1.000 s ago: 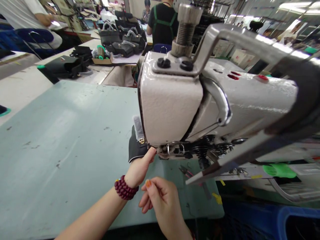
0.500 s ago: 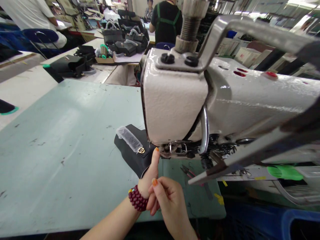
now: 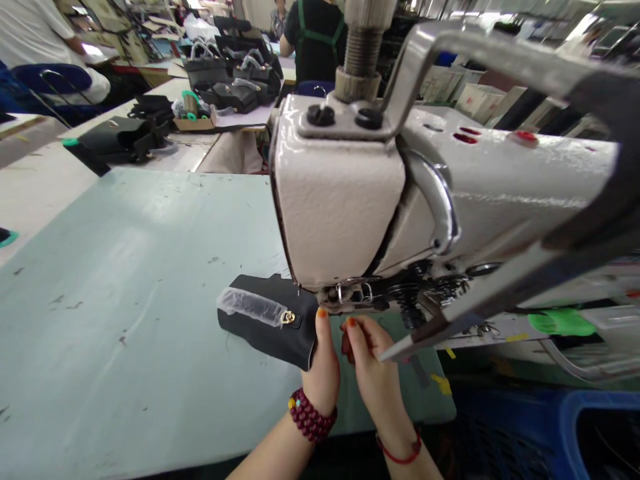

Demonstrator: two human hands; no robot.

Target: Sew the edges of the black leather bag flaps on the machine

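Observation:
A black leather bag piece (image 3: 260,337) lies on the pale green table at the left of the sewing machine head (image 3: 340,200). Clear plastic wrap (image 3: 253,308) covers a strip on it, and a gold clasp (image 3: 289,317) shows at the strip's end. My left hand (image 3: 323,367) grips the piece's right edge, thumb pointing up beneath the machine head; its other fingers are hidden. To its right, my right hand (image 3: 373,357) is closed, thumb against curled fingers, apart from the piece. Whatever it may hold cannot be made out.
A grey metal bar (image 3: 475,307) slants down close to my right hand. At the right stands a blue plastic crate (image 3: 530,427). Black bags (image 3: 235,93) and a box of thread spools (image 3: 193,120) sit on a far table, where people work.
The leather piece has turned to lie more level, and my left hand has shifted right with it. My right hand has moved up and right, off my left wrist. The machine's curved lever has risen.

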